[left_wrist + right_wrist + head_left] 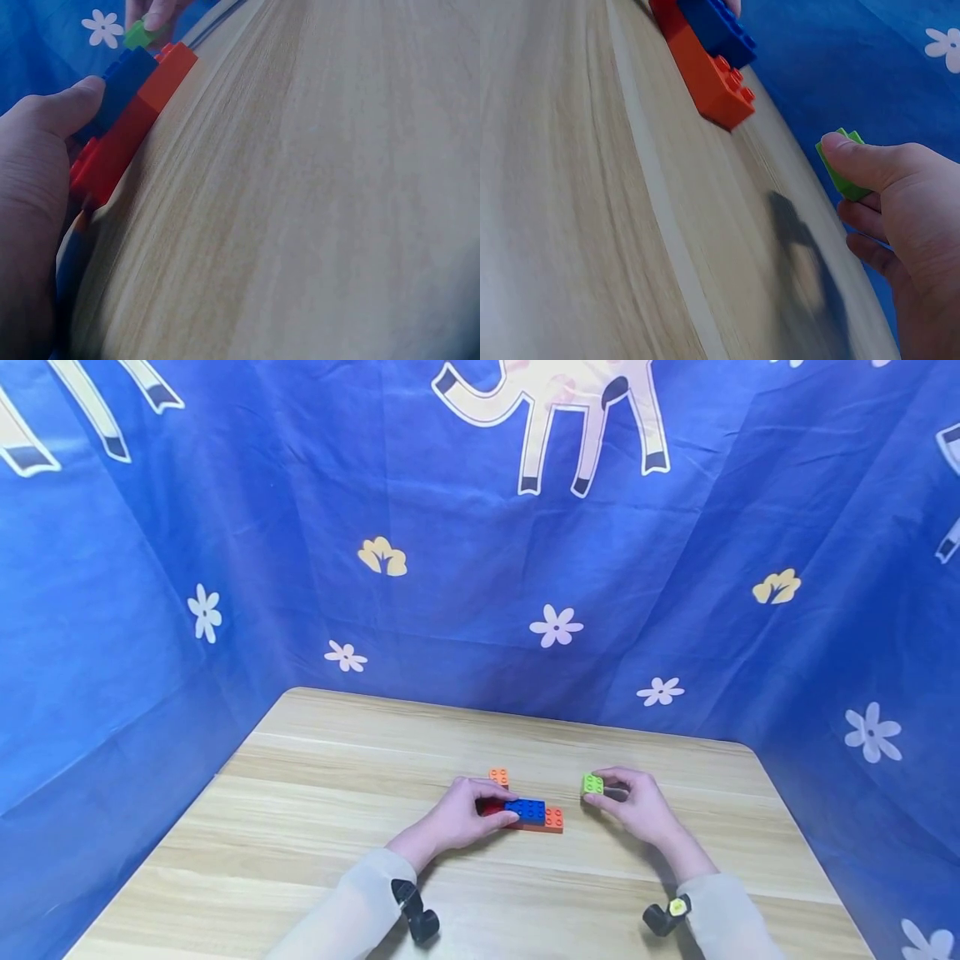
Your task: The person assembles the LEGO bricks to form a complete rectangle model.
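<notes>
— Green brick [592, 784]?
— Pinched in my right hand [637, 810], just right of the stack [534, 815].
— The stack?
— Blue on orange, on the table [300, 827]; my left hand [461, 817] grips its left end.
— Anything else?
— Small orange brick [498, 776] just behind the stack.

A brick stack [528, 814] lies on the table [300, 827] near its middle, with the left hand [457, 817] at its left end. A small brick [498, 776] sits just behind it. To the right, apart, the right hand [637, 806] pinches another brick [592, 784] above the table.
</notes>
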### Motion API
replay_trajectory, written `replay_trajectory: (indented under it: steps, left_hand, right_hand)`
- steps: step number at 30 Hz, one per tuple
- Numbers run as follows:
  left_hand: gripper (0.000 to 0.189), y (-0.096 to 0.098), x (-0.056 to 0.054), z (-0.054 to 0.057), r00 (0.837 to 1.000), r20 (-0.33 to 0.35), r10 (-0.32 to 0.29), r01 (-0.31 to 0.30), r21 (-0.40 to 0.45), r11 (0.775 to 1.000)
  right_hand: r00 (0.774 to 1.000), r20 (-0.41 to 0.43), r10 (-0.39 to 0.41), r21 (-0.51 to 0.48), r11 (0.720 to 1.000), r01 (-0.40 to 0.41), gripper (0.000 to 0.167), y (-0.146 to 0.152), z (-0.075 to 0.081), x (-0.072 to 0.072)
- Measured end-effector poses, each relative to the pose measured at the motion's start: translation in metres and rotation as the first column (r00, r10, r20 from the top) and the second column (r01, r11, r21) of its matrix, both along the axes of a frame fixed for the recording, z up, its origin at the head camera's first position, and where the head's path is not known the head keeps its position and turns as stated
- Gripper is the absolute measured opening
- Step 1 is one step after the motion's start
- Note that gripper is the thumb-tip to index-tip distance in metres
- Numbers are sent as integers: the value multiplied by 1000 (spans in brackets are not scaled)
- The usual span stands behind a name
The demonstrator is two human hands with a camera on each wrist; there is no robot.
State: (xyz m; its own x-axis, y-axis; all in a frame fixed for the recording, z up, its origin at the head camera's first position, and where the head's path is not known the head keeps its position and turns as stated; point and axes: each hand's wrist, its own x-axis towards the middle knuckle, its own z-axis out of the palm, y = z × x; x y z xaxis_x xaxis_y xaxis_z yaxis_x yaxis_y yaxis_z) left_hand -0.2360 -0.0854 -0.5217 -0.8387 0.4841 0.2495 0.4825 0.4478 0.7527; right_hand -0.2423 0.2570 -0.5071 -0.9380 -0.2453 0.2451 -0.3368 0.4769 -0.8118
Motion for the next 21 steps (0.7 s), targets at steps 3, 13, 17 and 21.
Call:
replay_trajectory:
  steps: [3,13,17,21]
  left_hand:
    - [29,0,1,0,1000,-3,4,-4,-3,1000]
    - [29,0,2,0,1000,-4,24,-24,-25,999]
    - [29,0,2,0,1000,-2,24,-24,-25,999]
    - [29,0,2,0,1000,-4,22,-22,-22,1000]
  right_hand:
    - [1000,13,28,-22,999,-27,41,-5,2,2]
    - [995,38,94,-65,994,-91,38,-20,4,8]
    - [993,40,113,-87,990,-109,36,-25,3,10]
    - [991,28,130,-76,989,-127,41,-29,2,12]
